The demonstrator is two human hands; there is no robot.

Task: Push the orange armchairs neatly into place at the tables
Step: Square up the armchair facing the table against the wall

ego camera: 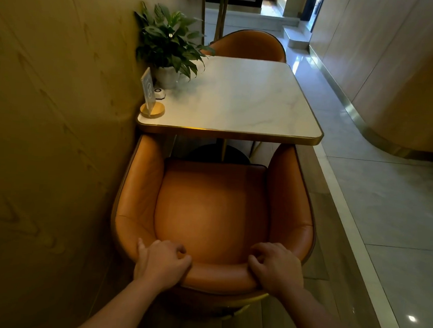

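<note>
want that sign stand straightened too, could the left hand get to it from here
Probably yes, once it lets go. The left hand is clamped on the near armchair's backrest; the sign stand sits on the table's near left corner, and only the open seat lies between them.

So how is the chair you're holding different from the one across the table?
The near armchair shows its whole seat, and the left hand and right hand grip its backrest. No one touches the far armchair, and only its curved back shows above the table. The near armrests reach the table's edge. Both are orange leather with rounded backs.
</note>
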